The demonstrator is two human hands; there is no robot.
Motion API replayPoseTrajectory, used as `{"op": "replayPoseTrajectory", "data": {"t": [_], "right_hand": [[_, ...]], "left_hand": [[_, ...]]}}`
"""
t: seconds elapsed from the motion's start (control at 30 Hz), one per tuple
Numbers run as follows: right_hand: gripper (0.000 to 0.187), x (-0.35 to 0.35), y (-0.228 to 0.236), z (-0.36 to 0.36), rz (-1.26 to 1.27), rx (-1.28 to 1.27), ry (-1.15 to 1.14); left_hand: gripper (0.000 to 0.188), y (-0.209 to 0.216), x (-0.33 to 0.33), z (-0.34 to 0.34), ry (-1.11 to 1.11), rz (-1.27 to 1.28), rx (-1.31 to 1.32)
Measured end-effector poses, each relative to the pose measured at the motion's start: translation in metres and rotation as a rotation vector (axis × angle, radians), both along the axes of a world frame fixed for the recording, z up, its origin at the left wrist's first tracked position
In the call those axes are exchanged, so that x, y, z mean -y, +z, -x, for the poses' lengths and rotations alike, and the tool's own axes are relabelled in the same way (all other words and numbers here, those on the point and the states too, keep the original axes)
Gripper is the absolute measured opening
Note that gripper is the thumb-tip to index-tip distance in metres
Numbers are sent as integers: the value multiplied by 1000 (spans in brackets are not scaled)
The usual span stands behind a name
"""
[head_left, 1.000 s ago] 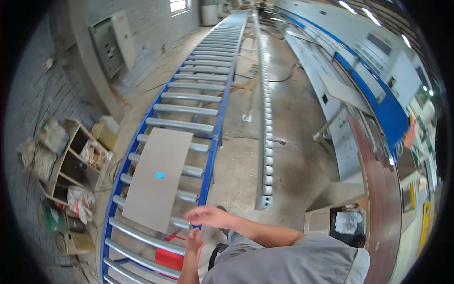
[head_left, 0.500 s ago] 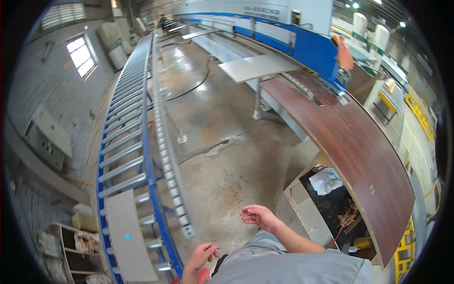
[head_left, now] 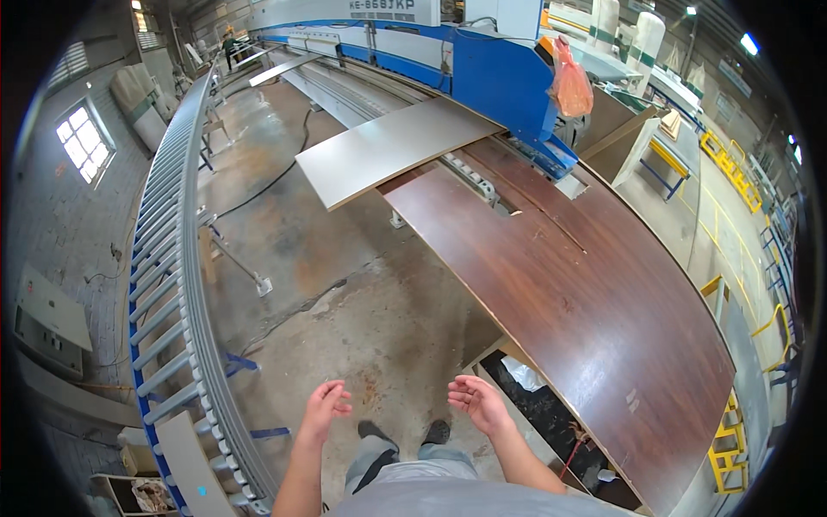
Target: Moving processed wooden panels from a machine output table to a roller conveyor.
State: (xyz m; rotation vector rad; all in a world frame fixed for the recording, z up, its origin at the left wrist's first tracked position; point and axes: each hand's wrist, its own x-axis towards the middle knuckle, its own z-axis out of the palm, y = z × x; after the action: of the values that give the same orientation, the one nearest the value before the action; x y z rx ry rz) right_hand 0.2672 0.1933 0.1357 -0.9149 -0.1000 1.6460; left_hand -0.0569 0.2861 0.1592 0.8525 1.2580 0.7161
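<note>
My left hand (head_left: pixel 326 408) is in the air above the concrete floor, its fingers loosely bent and apart with nothing in them. Level with it, my right hand (head_left: pixel 480 403) is also empty, palm turned inward and fingers spread a little. That hand is nearest the edge of the dark brown wood-grain worktop (head_left: pixel 568 319), but apart from it. A pale grey board (head_left: pixel 392 155) lies farther ahead, partly over the worktop's far end and jutting out to the left. Neither hand touches a board.
A blue-framed roller conveyor (head_left: pixel 159 332) runs along the left, carrying a narrow grey panel (head_left: pixel 191 470) with a blue sticker. Ahead stands a long blue and white machine (head_left: pixel 504 82), an orange plastic bag (head_left: pixel 571 82) hanging from its end. A black-lined bin (head_left: pixel 551 414) sits under the worktop. Another person (head_left: pixel 229 47) stands far off.
The view has turned and come closer to the pale board and worktop. My left hand has moved forward and up; both hands are now roughly level, still empty.
</note>
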Motion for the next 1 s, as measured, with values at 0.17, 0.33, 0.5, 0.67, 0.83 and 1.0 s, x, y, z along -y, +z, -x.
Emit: {"op": "replayPoseTrajectory", "data": {"t": [0.17, 0.33, 0.5, 0.67, 0.83, 1.0], "right_hand": [[26, -9, -5, -24, 80, 32, -172], [26, -16, -20, -30, 142, 52, -345], [26, -51, -7, -9, 176, 73, -489], [25, -91, 3, 12, 181, 96, -476], [26, -115, 8, 24, 200, 108, -535], [24, -132, 5, 32, 194, 111, -566]], "left_hand": [[35, -16, -101, -13, 49, 52, 69], [42, -29, -225, -27, 166, -45, 109], [58, -34, -331, -50, 234, 29, 151], [71, -43, -389, -73, 312, 119, 271], [60, -42, -396, -94, 99, 162, 498], [53, -29, -387, -105, 127, 167, 527]]}}
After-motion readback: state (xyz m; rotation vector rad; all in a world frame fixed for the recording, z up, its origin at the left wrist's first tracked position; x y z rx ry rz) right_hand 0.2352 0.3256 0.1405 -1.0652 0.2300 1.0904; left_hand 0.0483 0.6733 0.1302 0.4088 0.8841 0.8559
